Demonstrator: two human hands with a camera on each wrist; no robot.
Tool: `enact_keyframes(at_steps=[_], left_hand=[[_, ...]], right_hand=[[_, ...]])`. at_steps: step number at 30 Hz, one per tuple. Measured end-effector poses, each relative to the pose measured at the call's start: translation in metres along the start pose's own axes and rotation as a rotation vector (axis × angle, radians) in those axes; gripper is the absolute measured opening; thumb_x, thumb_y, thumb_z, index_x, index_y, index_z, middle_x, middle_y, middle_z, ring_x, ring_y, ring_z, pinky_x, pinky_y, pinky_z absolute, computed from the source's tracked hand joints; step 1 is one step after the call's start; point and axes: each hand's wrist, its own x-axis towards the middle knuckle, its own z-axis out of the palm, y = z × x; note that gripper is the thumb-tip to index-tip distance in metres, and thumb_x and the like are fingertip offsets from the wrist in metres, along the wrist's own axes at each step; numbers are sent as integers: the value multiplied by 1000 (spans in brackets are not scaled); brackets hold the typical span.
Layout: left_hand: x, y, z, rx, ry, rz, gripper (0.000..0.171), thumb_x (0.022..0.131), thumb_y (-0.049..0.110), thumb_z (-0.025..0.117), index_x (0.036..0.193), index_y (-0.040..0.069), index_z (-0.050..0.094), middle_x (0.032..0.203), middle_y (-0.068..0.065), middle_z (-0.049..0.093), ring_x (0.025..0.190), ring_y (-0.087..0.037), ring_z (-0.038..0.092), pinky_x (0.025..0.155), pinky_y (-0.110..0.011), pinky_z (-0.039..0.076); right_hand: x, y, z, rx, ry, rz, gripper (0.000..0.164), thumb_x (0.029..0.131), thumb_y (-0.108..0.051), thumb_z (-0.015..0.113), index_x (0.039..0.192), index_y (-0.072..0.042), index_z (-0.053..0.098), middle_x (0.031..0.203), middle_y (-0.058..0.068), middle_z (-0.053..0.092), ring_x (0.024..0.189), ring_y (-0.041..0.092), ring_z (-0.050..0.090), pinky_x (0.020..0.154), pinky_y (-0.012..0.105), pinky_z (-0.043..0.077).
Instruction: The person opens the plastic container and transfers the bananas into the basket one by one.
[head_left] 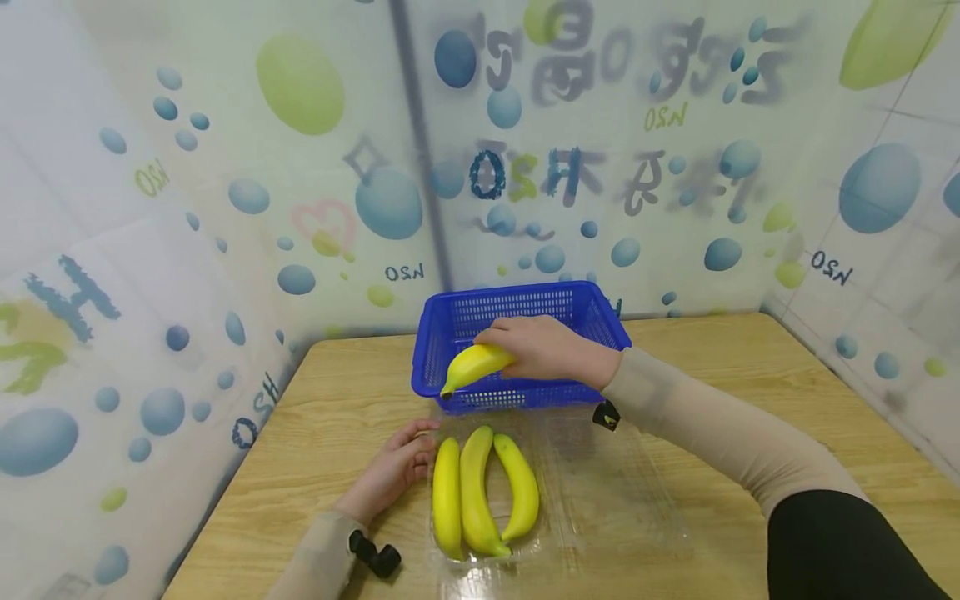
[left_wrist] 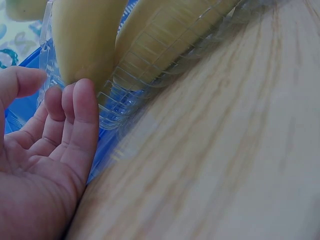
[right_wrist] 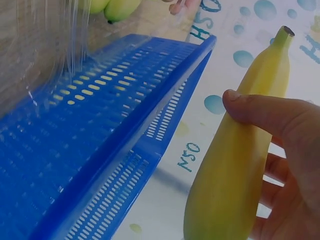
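Note:
My right hand grips a yellow banana above the blue basket. In the right wrist view the thumb lies across this banana, its stem end pointing up. Three more bananas lie side by side in the left half of a clear plastic clamshell box in front of the basket. Beside the box's left wall is my left hand, fingers loosely bent, palm toward the box. The left wrist view has its fingertips right at the box's edge, overlapping a banana.
The box's lid lies spread out to the right on the wooden table. Behind the table hangs a white curtain printed with blue and green bubbles. Black straps with small mounts sit on the wrists.

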Motion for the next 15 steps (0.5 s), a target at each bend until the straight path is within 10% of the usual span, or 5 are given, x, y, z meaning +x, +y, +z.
enact_keyframes(at_steps=[15], left_hand=[[0, 0, 1, 6, 7, 5, 26, 101, 10, 46, 126, 2, 42, 80, 2, 52, 68, -8, 53, 65, -23, 49]], right_hand=[[8, 15, -1, -9, 3, 15, 49, 82, -21, 79, 127, -16, 60, 109, 1, 61, 93, 17, 58, 84, 34, 51]])
